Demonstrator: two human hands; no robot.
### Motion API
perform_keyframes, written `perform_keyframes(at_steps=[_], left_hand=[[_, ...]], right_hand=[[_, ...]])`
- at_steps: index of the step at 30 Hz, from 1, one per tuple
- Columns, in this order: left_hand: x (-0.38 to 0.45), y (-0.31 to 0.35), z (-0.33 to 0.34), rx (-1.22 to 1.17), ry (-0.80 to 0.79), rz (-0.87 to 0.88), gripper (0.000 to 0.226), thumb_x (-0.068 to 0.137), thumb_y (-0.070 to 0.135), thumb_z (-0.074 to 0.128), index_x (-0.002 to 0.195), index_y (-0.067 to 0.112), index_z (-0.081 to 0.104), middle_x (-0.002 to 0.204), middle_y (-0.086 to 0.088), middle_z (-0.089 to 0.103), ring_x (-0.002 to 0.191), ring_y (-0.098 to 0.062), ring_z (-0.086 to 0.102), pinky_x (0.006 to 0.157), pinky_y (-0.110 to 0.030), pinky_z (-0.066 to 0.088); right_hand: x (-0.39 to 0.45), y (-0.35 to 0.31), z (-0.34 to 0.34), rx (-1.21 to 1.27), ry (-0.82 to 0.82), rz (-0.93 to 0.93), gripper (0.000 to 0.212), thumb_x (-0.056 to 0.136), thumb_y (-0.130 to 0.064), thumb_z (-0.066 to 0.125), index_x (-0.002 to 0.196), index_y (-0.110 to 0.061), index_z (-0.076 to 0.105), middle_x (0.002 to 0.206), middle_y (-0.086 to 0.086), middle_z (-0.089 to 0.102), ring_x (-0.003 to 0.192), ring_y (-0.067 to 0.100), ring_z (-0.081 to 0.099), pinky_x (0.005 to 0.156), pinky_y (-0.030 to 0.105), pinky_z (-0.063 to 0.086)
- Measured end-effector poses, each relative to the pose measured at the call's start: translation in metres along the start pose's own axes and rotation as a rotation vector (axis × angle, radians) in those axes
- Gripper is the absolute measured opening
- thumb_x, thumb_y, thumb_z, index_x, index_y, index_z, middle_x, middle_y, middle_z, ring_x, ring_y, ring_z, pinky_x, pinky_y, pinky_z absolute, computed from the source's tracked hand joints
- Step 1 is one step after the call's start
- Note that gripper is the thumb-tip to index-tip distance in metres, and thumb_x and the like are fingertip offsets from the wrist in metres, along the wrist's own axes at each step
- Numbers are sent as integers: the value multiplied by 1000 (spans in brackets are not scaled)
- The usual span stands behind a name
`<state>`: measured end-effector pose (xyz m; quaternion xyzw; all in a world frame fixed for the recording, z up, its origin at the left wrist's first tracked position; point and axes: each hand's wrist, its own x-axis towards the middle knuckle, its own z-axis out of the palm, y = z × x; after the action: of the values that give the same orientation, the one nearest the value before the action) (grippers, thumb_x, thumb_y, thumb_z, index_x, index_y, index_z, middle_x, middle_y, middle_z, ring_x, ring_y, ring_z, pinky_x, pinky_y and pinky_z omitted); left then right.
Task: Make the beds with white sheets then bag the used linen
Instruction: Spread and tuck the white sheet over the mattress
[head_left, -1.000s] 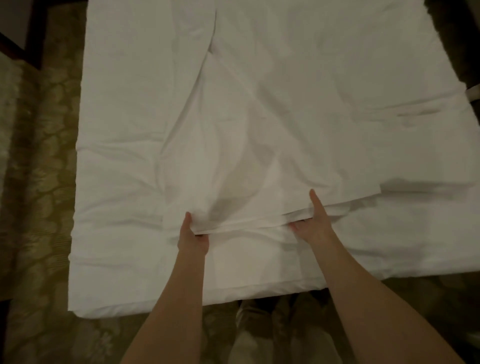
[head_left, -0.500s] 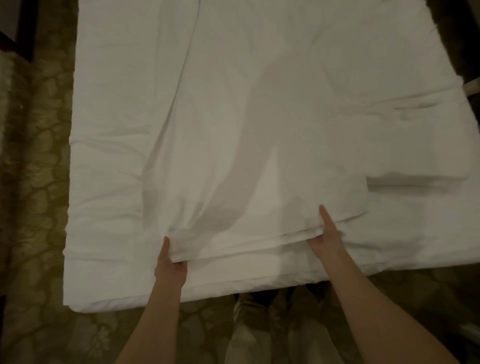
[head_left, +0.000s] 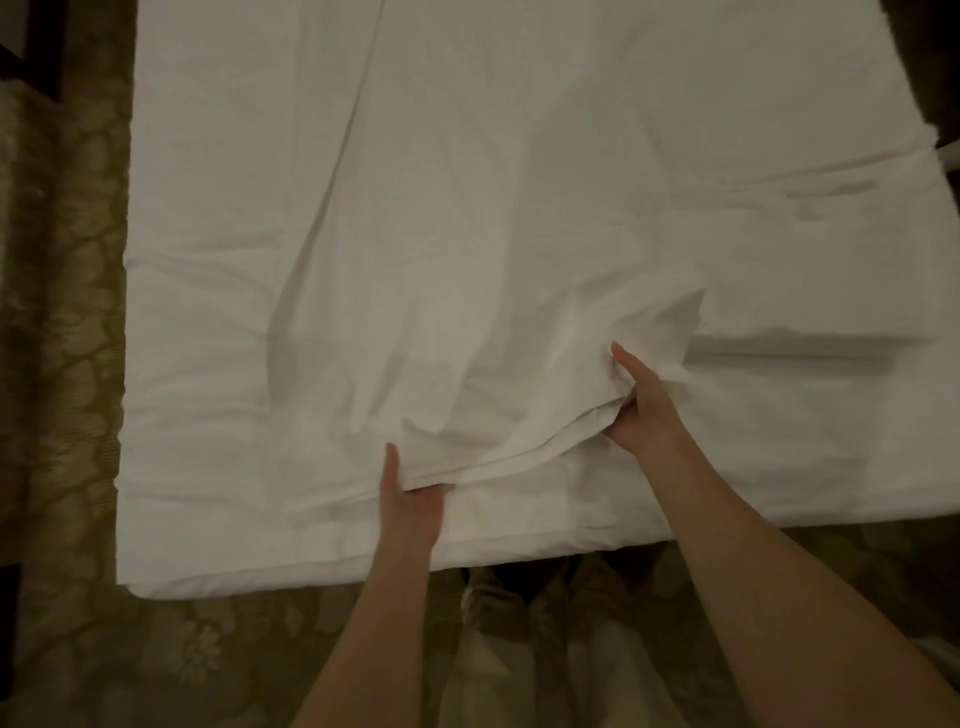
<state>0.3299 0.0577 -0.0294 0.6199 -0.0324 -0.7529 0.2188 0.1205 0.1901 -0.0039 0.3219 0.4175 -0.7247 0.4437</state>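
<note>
At the bed's (head_left: 218, 551) near edge, left hand (head_left: 410, 506) and right hand (head_left: 641, 410) each pinch the folded white sheet's (head_left: 467, 312) hem, now drawn closer together, bunching it; beyond, it lies mid-mattress, unfolding probably comes next.

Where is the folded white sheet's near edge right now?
In the head view, the folded white cotton sheet lies mid-bed; its near edge is held between the left hand and right hand.

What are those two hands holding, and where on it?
Both hold the folded white sheet lying on the bed by its near edge: left hand toward the left end, right hand near the right corner.
</note>
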Motion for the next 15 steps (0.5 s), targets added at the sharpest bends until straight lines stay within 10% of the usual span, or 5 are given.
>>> perform_keyframes(at_steps=[4,15], left_hand=[[-7,-58,40,-9,-61,-93,45,92,34,61,132,11,58,126,-14,64,119,-29,58,109,-46,40],[-27,-106,75,96,21,16,36,85,11,72,118,1,63,114,-12,69,95,-21,68,68,-28,60]], right_hand=[[5,-2,-11,76,58,-64,15,95,-15,55,104,-8,65,86,8,74,75,22,72,65,36,60],[-8,-19,-56,181,145,-237,46,79,-13,71,124,-7,61,120,9,67,109,22,65,93,38,53]])
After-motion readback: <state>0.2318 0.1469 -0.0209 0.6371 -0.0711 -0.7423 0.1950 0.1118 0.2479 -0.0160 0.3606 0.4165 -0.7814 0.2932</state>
